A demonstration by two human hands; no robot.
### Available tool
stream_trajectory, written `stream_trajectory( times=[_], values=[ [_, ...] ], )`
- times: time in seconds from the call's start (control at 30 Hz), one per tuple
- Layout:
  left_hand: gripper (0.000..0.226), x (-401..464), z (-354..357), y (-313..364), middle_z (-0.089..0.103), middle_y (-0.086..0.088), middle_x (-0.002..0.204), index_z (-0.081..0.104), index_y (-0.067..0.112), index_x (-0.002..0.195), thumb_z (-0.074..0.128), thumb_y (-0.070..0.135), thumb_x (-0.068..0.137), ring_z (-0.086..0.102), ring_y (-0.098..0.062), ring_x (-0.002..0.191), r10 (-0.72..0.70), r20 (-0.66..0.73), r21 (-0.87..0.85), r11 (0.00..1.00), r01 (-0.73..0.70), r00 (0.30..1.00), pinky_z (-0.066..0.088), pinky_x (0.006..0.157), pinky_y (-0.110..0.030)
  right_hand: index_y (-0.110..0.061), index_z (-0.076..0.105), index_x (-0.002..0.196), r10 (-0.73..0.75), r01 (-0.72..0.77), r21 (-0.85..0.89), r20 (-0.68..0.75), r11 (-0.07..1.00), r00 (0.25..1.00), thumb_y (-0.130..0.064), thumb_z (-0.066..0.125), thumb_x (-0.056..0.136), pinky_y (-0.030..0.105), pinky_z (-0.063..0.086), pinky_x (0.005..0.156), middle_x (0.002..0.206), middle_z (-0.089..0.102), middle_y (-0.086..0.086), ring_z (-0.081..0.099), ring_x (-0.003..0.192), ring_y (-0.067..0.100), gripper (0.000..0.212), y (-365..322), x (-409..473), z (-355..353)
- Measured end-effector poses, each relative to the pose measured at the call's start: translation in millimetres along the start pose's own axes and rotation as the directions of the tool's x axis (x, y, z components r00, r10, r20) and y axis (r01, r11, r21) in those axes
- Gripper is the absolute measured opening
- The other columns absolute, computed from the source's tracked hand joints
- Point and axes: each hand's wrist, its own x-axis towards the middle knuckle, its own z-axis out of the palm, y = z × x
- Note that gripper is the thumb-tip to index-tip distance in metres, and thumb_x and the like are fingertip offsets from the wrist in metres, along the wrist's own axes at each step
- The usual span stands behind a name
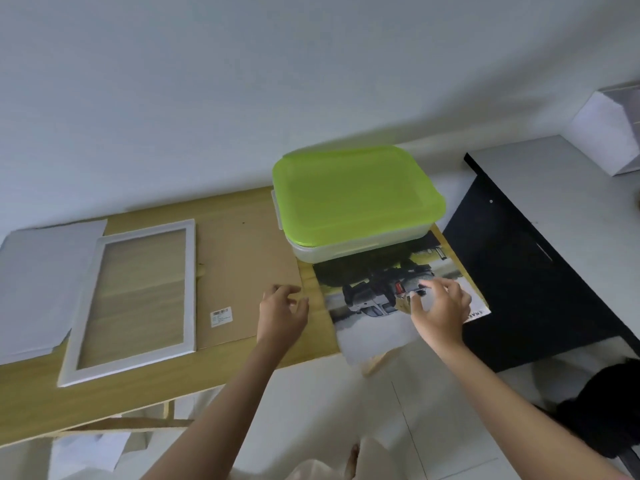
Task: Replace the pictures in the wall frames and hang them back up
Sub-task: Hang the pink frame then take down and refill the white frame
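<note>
From the head camera, a long light-wood table [145, 382] runs along a pale wall. A white rectangular picture frame [138, 299] lies flat on it, the wood grain showing through its pane. Left of the frame, and partly under its edge, lies a sheet of white paper [38, 282]. Just right of the frame lies a brown cardboard backing board [242, 271] with a small white barcode sticker [221, 316] near its front edge.

Further right, a printed picture of a dark vehicle [370, 306] lies on the table, its near corner hanging past the table's front edge and its far end tucked under a clear plastic box with a lime-green lid [353, 199].

The right hand [440, 310] rests on the picture with its fingers spread and bent, fingertips pressing the print (no pinch is visible). The left hand [282, 315] hovers over the backing board's right edge, fingers loosely apart, holding nothing.

A black cabinet with a grey top [540, 209] stands to the right.
</note>
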Motion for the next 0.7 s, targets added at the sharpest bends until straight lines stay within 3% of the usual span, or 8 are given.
stream_trajectory(
  times=[0.13, 0.27, 0.53, 0.7],
  values=[
    [0.016, 6, -73, -47, 0.058, 0.001, 0.103, 0.066, 0.012, 0.099, 0.062, 0.02, 0.085, 0.06, -0.008, 0.079, -0.036, -0.119, -0.027, 0.999, 0.033, 0.992, 0.043, 0.073, -0.02, -0.018, 0.068, 0.097, -0.218, 0.216, 0.078, 0.012, 0.973, 0.976, -0.03, 0.059, 0.079, 0.037, 0.035, 0.084, 0.102, 0.064, 0.005, 0.055, 0.099, 0.033, 0.024, -83, -20, 52],
    [0.016, 16, -173, -124, 0.062, -0.002, 0.101, 0.067, 0.012, 0.098, 0.062, 0.019, 0.085, 0.06, -0.01, 0.079, -0.116, -0.246, -0.039, 0.993, 0.11, 0.962, 0.045, 0.072, -0.022, -0.017, 0.069, 0.095, -0.317, 0.303, 0.181, 0.056, 0.936, 0.947, -0.024, 0.064, 0.08, 0.038, 0.04, 0.08, 0.094, 0.067, 0.005, 0.054, 0.094, 0.035, 0.017, -202, -66, 121],
    [0.02, 16, -326, -253, 0.056, -0.005, 0.11, 0.063, 0.012, 0.105, 0.06, 0.02, 0.087, 0.058, -0.017, 0.095, -0.26, -0.402, -0.042, 0.963, 0.266, 0.878, 0.043, 0.074, -0.024, -0.014, 0.067, 0.095, -0.536, 0.451, 0.347, 0.206, 0.823, 0.819, -0.016, 0.068, 0.081, 0.037, 0.045, 0.082, 0.095, 0.068, 0.0, 0.057, 0.094, 0.027, 0.015, -385, -151, 219],
    [0.031, 19, -382, -319, 0.05, -0.011, 0.121, 0.058, 0.013, 0.114, 0.061, 0.026, 0.085, 0.049, -0.028, 0.113, -0.411, -0.404, -0.033, 0.899, 0.436, 0.817, 0.043, 0.087, -0.034, -0.015, 0.066, 0.104, -0.573, 0.473, 0.346, 0.303, 0.81, 0.761, -0.021, 0.061, 0.085, 0.04, 0.045, 0.089, 0.104, 0.068, 0.0, 0.054, 0.105, 0.024, 0.02, -459, -174, 261]
  ],
)
